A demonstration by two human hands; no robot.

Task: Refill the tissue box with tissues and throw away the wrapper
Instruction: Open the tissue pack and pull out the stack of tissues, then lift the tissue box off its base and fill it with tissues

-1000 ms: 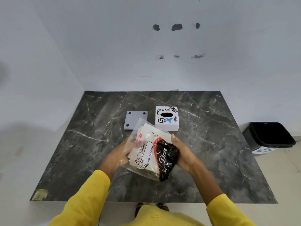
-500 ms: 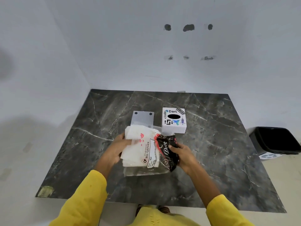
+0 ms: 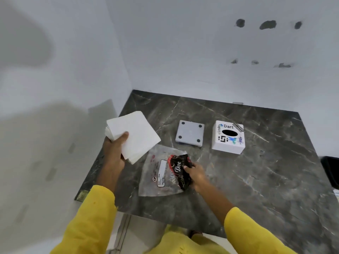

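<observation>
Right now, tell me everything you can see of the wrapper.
The wrapper is a crumpled clear plastic bag, emptied, lying flat on the dark marble table in front of the grey base plate. It carries a white label with small print, red marks, and a black panel reading Dove. The right hand pinches its black end; the tissue stack in the left hand overlaps its far corner.

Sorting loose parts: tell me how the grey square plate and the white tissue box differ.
The grey square plate is flat and thin; the white tissue box is a taller cube. The plate is plain with four dark corner dots; the box carries stickers and an oval slot. Both rest on the marble table.
</observation>
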